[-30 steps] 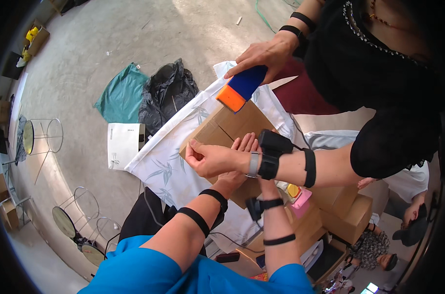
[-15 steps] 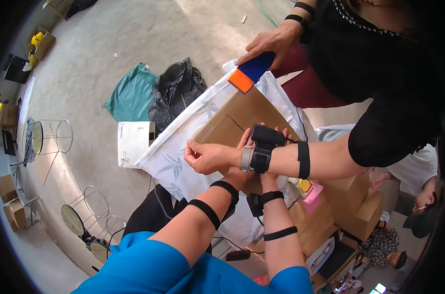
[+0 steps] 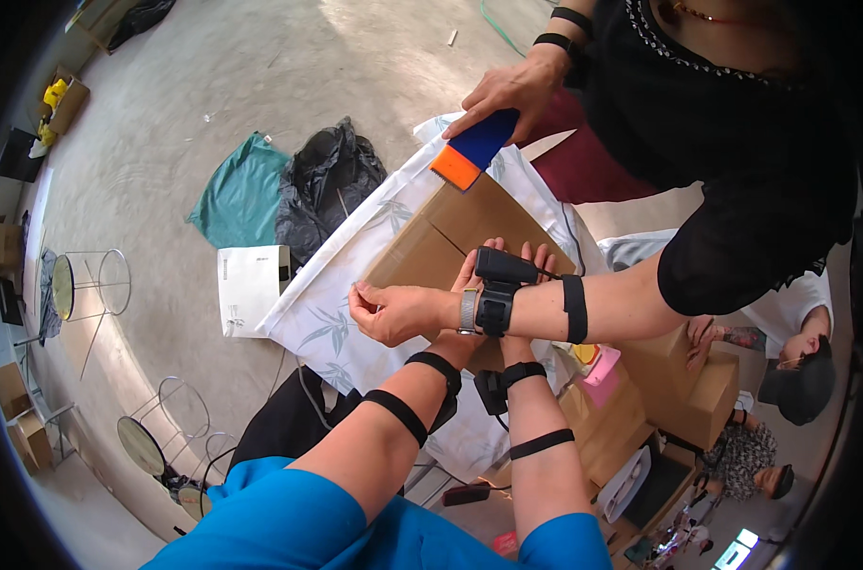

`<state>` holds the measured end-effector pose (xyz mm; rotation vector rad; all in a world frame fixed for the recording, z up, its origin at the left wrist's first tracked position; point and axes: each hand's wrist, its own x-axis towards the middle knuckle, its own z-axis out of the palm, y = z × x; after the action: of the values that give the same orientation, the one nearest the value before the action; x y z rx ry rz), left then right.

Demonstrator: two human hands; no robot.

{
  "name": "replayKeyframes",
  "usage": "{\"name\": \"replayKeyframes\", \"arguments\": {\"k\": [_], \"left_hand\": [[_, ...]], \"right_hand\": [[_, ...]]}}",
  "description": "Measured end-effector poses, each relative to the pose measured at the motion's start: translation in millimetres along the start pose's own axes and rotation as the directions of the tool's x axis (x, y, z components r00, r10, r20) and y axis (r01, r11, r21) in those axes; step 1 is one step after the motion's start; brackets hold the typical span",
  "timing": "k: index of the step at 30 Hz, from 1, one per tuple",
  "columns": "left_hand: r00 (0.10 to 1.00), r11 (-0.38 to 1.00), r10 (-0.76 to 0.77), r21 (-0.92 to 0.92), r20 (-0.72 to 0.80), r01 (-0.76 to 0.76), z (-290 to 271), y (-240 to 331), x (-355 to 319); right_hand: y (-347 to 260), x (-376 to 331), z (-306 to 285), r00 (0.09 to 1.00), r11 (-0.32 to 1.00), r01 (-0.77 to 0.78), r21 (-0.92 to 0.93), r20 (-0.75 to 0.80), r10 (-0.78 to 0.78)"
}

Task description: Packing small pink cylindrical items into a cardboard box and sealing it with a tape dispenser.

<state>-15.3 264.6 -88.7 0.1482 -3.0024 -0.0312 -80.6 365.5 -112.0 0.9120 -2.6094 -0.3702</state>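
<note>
A brown cardboard box (image 3: pixel 489 211) lies on a table with a white leaf-patterned cloth (image 3: pixel 327 328). My left hand (image 3: pixel 467 275) is at the box's near part, partly hidden by a co-worker's forearm. Close beside it, the fingers of my right hand (image 3: pixel 546 259) show past the black device on the co-worker's wrist. Both my hands have fingers stretched out over the cardboard; their palms are mostly covered. The co-worker's other hand holds a flat blue tool with an orange toothed end (image 3: pixel 457 167) at the box's far corner. The hand (image 3: pixel 384 312) crossing mine is pinched closed.
Black plastic bag (image 3: pixel 327 180), green cloth (image 3: pixel 237 190) and white package (image 3: pixel 251 290) lie left of the table. Round stools (image 3: pixel 64 287) stand farther left. More boxes (image 3: pixel 641 385), a pink item (image 3: pixel 601 375) and other people are at the right.
The view has shifted slightly. My hands, the box, the co-worker's crossing arm and the blue-and-orange tool keep nearly the same places relative to each other. Behind, a person's hand now rests on a box.
</note>
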Motion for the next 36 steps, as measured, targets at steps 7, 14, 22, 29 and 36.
{"name": "replayKeyframes", "arguments": {"k": [7, 14, 22, 29, 36], "left_hand": [[0.995, 0.990, 0.049, 0.139, -0.092, -0.036, 47.8, -16.1, -4.4], [0.995, 0.992, 0.057, 0.120, -0.085, -0.047, 44.4, -13.1, -7.6], [0.802, 0.859, 0.444, -0.066, -0.399, -0.508, 99.3, -82.6, -18.0], [0.578, 0.632, 0.583, -0.128, -0.571, -0.764, 128.2, -43.7, 20.2], [0.536, 0.554, 0.618, -0.165, -0.575, -0.816, 145.2, -55.2, 11.3]], "right_hand": [[-20.9, 4.3, -1.1, 0.998, 0.985, -0.028, 0.170, -0.049, 0.036], [-22.3, 2.2, -12.8, 0.997, 0.938, -0.065, 0.339, -0.023, 0.078], [-54.7, 21.2, -22.3, 0.950, 0.575, -0.223, 0.787, 0.044, 0.308], [-34.8, 5.4, -26.2, 0.854, -0.302, -0.185, 0.935, 0.305, 0.422], [-36.5, 3.6, -35.3, 0.768, -0.187, -0.310, 0.932, 0.362, 0.528]]}}
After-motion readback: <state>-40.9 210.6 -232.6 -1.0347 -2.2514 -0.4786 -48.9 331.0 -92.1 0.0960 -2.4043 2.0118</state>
